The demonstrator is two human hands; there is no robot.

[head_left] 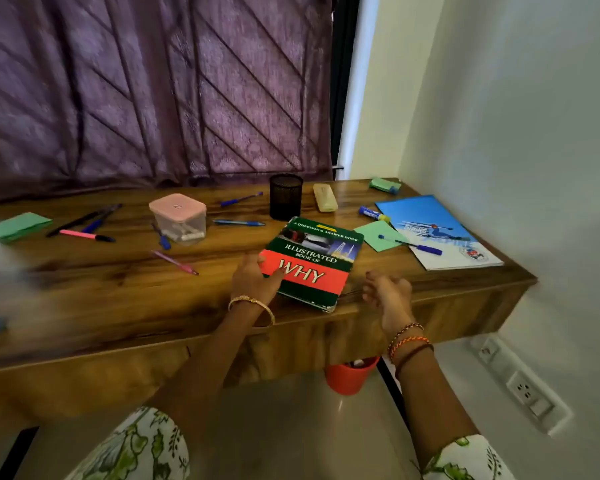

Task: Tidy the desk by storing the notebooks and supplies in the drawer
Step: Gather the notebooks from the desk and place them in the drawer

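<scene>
Desk (84,306) inventory: 1 "Illustrated Book of Why" book (312,263), under L hand, front corner past desk edge. 1 blue notebook (437,230) well beyond R hand, w/ blue pen (411,244) across it & a green note (378,235). 1 mesh pen cup (286,195), 1 pink-lid box (179,218) beyond L hand.

L hand (255,277): fingers loosely spread, resting on book's near-left edge. R hand (388,292): half-curled, blurred, holds nothing, just beside book's front corner.

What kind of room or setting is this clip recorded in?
Probably a home study corner: a wall-mounted wooden desk strewn with pens, a black mesh pen holder and an illustrated book, with a purple curtain behind.
</scene>
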